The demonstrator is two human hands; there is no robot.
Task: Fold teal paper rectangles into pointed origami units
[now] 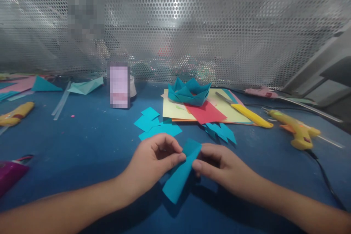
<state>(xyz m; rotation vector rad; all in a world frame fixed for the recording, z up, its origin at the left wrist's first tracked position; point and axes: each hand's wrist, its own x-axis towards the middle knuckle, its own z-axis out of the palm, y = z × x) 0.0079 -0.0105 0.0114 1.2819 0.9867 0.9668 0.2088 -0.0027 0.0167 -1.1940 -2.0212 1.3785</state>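
A strip of blue paper (181, 175), folded lengthwise, is held tilted just above the table between my two hands. My left hand (156, 157) pinches its left edge between thumb and fingers. On the opposite edge, the thumb and fingers of my right hand (219, 162) close on the paper. Beyond my left hand lie several cut blue paper pieces (157, 129). Smaller folded blue pieces (222, 131) rest past my right hand. Farther back, a pointed blue folded-paper form (189, 93) stands on a stack of coloured paper (175, 108).
A yellow-handled knife (251, 115) and a red sheet (207, 112) lie on the stack. One yellow glue gun (298, 128) is at right, another (18, 114) at left. A phone (120, 87) stands upright at the back. Glue sticks (62, 100) and a purple pouch (13, 175) are left.
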